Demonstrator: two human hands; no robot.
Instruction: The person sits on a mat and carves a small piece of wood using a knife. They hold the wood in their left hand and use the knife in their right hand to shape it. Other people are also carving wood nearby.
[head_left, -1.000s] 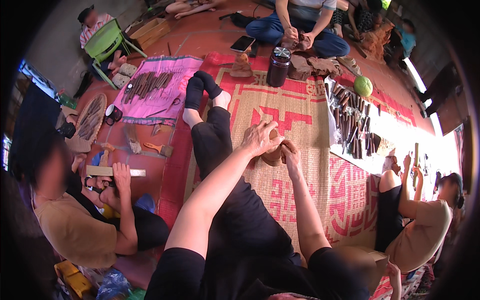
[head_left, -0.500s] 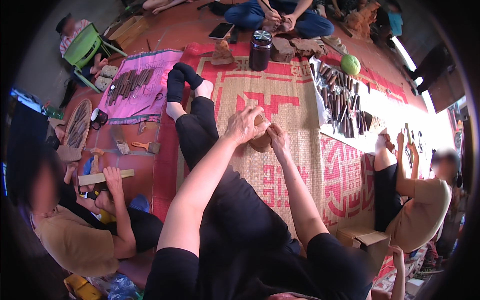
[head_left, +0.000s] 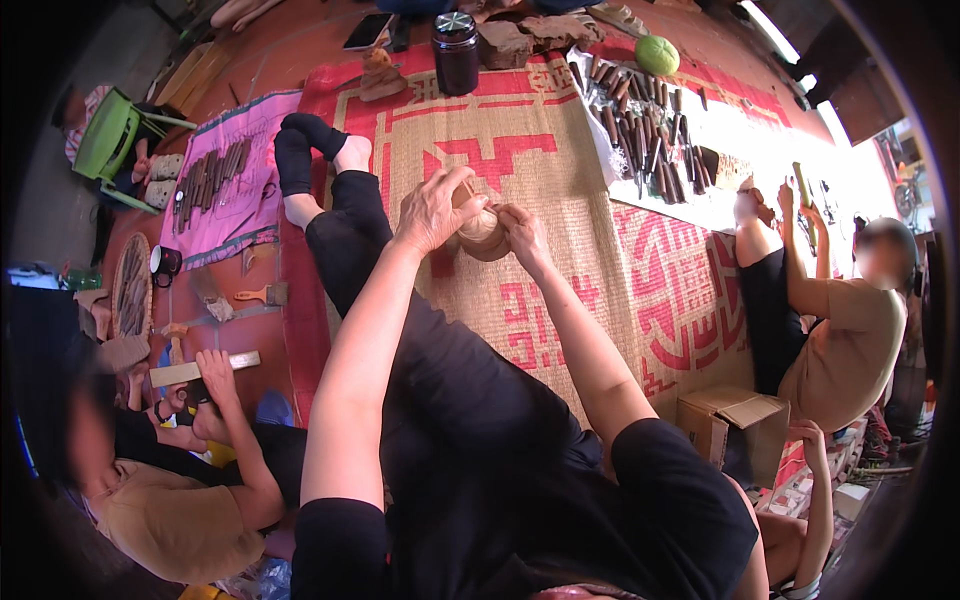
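Note:
Both my hands are held out over the woven mat, on either side of a rounded tan piece (head_left: 484, 236) with fine lines on it; its exact kind I cannot make out. My left hand (head_left: 436, 208) curls over its upper left side, fingers and thumb bent around the top. On the right, my right hand (head_left: 522, 236) has its fingertips pinched together at the edge of the piece. The fingers cover the top of it, and any small thing between them is hidden.
My outstretched legs cross the red-and-straw mat (head_left: 560, 215). Beyond lie a dark jar (head_left: 456, 55), a green round fruit (head_left: 657, 55) and many wooden-handled tools (head_left: 655, 135). A pink cloth (head_left: 225, 170) holds more tools. A cardboard box (head_left: 725, 420) stands right; people sit both sides.
The view has shifted, so the surroundings sit further left and higher. The rounded piece has turned and shows more of its lighter, lined side; both hands stay on it.

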